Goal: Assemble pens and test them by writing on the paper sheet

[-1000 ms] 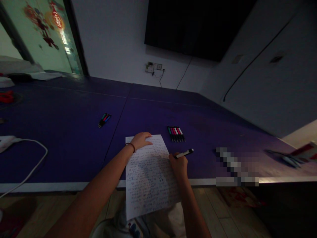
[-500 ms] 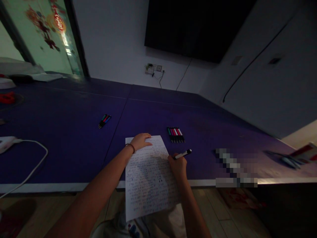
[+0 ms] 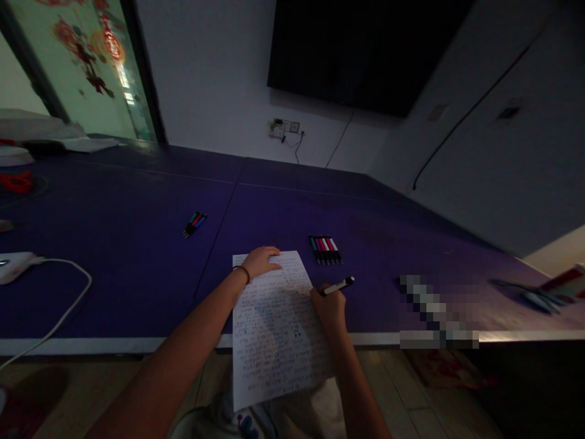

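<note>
A handwritten sheet of paper (image 3: 274, 329) lies on the near edge of the dark blue table (image 3: 137, 256) and hangs over it toward me. My left hand (image 3: 261, 261) rests flat on the sheet's top left corner, fingers stretched out, a band on the wrist. My right hand (image 3: 328, 308) is closed round a white pen with a black cap (image 3: 339, 285), its tip down at the sheet's right edge. A row of several coloured pens (image 3: 325, 249) lies just beyond the paper.
A small bundle of pens (image 3: 194, 223) lies farther left. A white device with a cable (image 3: 27, 268) sits at the left edge. Items lie at the far right (image 3: 543, 292). A dark screen (image 3: 365, 49) hangs on the wall.
My right hand with the pen has shifted slightly left and down along the sheet's right edge. My left hand stays in place on the corner.
</note>
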Demonstrator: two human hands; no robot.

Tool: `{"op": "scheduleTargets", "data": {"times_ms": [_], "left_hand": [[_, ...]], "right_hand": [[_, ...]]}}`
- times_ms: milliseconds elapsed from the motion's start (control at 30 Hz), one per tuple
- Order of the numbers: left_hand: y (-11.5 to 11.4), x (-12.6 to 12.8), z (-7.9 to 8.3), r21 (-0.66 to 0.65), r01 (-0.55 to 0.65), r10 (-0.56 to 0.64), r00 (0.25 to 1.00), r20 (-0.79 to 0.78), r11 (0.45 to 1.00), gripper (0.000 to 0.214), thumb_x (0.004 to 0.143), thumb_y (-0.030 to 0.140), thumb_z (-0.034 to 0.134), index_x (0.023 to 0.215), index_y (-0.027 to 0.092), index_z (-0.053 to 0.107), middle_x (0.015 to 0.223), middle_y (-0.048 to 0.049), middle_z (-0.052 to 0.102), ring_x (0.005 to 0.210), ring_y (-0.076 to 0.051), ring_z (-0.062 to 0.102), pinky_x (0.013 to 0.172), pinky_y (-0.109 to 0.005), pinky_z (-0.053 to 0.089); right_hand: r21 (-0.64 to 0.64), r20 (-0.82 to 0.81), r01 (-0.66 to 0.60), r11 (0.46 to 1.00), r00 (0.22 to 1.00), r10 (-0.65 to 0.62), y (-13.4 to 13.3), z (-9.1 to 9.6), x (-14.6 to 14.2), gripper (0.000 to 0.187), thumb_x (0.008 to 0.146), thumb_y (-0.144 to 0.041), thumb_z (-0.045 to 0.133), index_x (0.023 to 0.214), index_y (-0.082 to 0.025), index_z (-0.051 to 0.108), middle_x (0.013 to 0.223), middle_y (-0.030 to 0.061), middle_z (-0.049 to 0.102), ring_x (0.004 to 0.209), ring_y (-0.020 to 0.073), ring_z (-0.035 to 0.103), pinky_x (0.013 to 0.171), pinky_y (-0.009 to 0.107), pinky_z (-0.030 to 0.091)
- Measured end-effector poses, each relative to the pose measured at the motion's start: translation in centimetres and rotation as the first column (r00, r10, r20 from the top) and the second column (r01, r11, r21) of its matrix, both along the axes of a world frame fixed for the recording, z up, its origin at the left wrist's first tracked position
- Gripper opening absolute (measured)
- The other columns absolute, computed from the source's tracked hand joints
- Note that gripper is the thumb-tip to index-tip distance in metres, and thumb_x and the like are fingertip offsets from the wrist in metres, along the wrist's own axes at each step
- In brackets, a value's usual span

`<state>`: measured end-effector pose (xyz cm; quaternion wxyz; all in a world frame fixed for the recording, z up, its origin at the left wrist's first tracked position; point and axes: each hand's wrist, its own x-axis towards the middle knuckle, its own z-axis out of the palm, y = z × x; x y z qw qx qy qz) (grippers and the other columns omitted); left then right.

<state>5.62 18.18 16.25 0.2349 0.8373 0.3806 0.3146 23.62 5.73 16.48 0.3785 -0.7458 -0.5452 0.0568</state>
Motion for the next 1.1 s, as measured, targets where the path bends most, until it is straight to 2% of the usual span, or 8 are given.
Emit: {"op": "scheduleTargets", "data": {"times_ms": [100, 233, 667, 933, 1100], "left_hand": [[-0.13, 0.00, 0.26, 0.000, -0.001, 0.001, 0.994, -0.106, 1.000, 0.037, 0.063, 0.035, 0.062, 0.095, 0.018, 0.058, 0.110, -0.0045, 0.057, 0.103, -0.018, 0.049, 0.092, -0.029, 0.034], [-0.21, -0.01, 0.53, 0.014, -0.006, 0.008, 0.986, -0.166, 1.000, 0.038, 0.065, 0.037, 0.060, 0.098, 0.018, 0.057, 0.111, -0.0038, 0.056, 0.104, -0.017, 0.049, 0.092, -0.027, 0.033], [-0.17, 0.03, 0.47, 0.028, -0.012, 0.017, 0.984, -0.179, 1.000, 0.038, 0.065, 0.037, 0.060, 0.098, 0.017, 0.057, 0.111, -0.0041, 0.056, 0.105, -0.017, 0.048, 0.093, -0.028, 0.034], [-0.20, 0.05, 0.47, 0.027, -0.011, 0.016, 0.984, -0.177, 1.000, 0.038, 0.065, 0.037, 0.060, 0.098, 0.018, 0.057, 0.110, -0.0033, 0.056, 0.103, -0.016, 0.049, 0.092, -0.027, 0.035], [-0.06, 0.02, 0.27, 0.037, -0.006, 0.013, 0.982, -0.190, 0.999, 0.038, 0.066, 0.037, 0.059, 0.098, 0.018, 0.057, 0.111, -0.0038, 0.056, 0.105, -0.017, 0.048, 0.092, -0.028, 0.034]], "right_hand": [[-0.007, 0.001, -0.001, 1.000, 1.000, 0.001, -0.04, 0.09, -0.01, 0.023, 0.062, -0.030, 0.041, 0.042, -0.018, 0.042, 0.038, 0.0001, 0.045, 0.040, 0.0107, 0.039, 0.043, 0.022, 0.026], [-0.015, -0.016, 0.002, 1.000, 1.000, -0.002, -0.06, 0.14, 0.01, 0.023, 0.061, -0.031, 0.042, 0.043, -0.018, 0.042, 0.038, -0.0008, 0.043, 0.040, 0.0104, 0.038, 0.043, 0.022, 0.026], [0.012, -0.043, -0.018, 1.000, 0.999, 0.019, -0.10, 0.09, 0.03, 0.024, 0.062, -0.031, 0.040, 0.042, -0.019, 0.038, 0.037, -0.0004, 0.043, 0.040, 0.0101, 0.036, 0.043, 0.022, 0.026], [-0.004, -0.014, -0.020, 1.000, 1.000, 0.020, 0.05, -0.04, 0.10, 0.022, 0.062, -0.029, 0.041, 0.043, -0.018, 0.042, 0.039, 0.0008, 0.046, 0.042, 0.0112, 0.039, 0.045, 0.023, 0.027], [0.009, -0.004, 0.013, 1.000, 1.000, -0.013, -0.05, -0.14, 0.04, 0.027, 0.066, -0.036, 0.040, 0.047, -0.017, 0.047, 0.042, 0.0025, 0.049, 0.043, 0.0121, 0.041, 0.044, 0.023, 0.027]]}}
